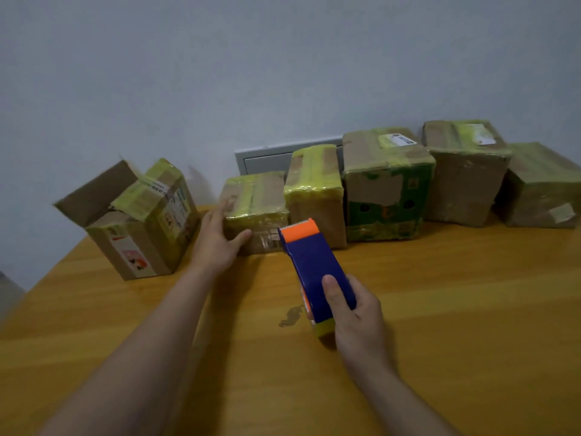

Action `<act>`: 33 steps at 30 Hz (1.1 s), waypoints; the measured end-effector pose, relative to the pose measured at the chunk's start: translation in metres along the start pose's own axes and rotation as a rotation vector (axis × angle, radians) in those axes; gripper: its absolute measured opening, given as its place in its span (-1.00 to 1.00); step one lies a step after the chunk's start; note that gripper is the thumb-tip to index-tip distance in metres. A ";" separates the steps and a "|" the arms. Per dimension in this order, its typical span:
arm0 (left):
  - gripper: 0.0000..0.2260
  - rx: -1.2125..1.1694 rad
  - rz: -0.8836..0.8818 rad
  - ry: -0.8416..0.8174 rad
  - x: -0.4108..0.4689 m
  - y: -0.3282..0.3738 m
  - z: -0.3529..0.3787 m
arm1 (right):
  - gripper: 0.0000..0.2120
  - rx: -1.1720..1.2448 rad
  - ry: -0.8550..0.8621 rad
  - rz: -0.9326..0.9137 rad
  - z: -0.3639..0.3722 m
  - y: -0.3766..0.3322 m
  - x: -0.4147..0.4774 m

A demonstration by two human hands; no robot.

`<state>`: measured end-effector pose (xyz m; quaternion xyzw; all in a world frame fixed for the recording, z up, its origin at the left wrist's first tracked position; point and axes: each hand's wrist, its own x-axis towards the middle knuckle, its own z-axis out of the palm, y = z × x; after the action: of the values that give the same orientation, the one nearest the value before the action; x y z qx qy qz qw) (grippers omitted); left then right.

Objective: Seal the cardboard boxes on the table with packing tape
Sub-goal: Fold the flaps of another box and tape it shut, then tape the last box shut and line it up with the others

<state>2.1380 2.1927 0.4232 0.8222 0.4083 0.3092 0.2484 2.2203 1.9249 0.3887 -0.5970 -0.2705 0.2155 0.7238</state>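
Observation:
Several cardboard boxes wrapped in yellowish tape stand in a row along the wall. My left hand (pixel 217 237) rests with straight fingers against the left side of a small low taped box (pixel 261 202). My right hand (pixel 355 313) grips a blue tape dispenser (pixel 314 265) with an orange cutter head, held just in front of that box, its tip near the box's front face. To the left stands an open box (pixel 141 221) with one flap raised.
The wooden table (pixel 440 309) has a dark stain (pixel 290 316) near the dispenser. Taller taped boxes (pixel 386 184) stand to the right of the small one, up to the right edge. A grey wall panel (pixel 267 158) sits behind the row.

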 end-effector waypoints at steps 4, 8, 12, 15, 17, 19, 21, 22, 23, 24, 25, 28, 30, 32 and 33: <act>-0.43 0.079 0.120 0.507 -0.017 -0.002 -0.040 | -0.53 -0.028 -0.004 0.051 0.001 -0.001 -0.001; -0.47 0.028 -0.042 0.907 -0.016 -0.018 -0.088 | -0.49 -0.049 -0.050 0.066 0.017 -0.008 0.003; -0.18 0.047 -0.230 0.706 -0.006 -0.046 -0.103 | -0.50 -0.043 -0.136 0.067 0.043 -0.006 0.006; -0.03 0.297 -0.243 0.476 0.005 -0.066 -0.103 | -0.46 -0.054 -0.152 0.059 0.056 0.003 -0.001; -0.11 0.451 -0.222 0.432 0.013 -0.075 -0.104 | -0.45 -0.040 -0.155 0.046 0.057 0.006 -0.002; -0.27 0.535 -0.216 0.432 0.016 -0.077 -0.105 | -0.46 -0.035 -0.149 0.046 0.054 0.007 0.000; -0.40 0.583 -0.222 0.443 0.015 -0.075 -0.104 | -0.46 -0.038 -0.133 0.057 0.053 0.008 0.002; -0.44 0.605 -0.222 0.448 0.012 -0.073 -0.103 | -0.46 -0.035 -0.127 0.066 0.052 0.008 0.003; -0.47 0.623 -0.219 0.454 0.008 -0.071 -0.103 | -0.46 -0.031 -0.124 0.072 0.052 0.008 0.003; -0.49 0.634 -0.215 0.459 0.002 -0.068 -0.104 | -0.46 -0.031 -0.123 0.074 0.053 0.008 0.002; -0.50 0.642 -0.209 0.467 -0.006 -0.065 -0.105 | -0.45 -0.039 -0.126 0.072 0.052 0.008 0.002; -0.52 0.662 -0.182 0.492 -0.037 -0.060 -0.112 | -0.46 -0.062 -0.148 0.047 0.052 0.009 0.001; -0.52 0.655 -0.185 0.503 -0.063 -0.056 -0.117 | -0.45 -0.064 -0.159 0.038 0.052 0.009 0.000; -0.53 0.636 -0.180 0.525 -0.091 -0.051 -0.121 | -0.44 -0.065 -0.168 0.029 0.052 0.007 -0.002; -0.54 0.615 -0.171 0.546 -0.106 -0.047 -0.123 | -0.45 -0.064 -0.170 0.020 0.052 0.006 -0.003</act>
<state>1.9760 2.1502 0.4444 0.7091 0.5992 0.3576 -0.1013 2.1844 1.9626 0.3900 -0.6023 -0.3316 0.2637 0.6765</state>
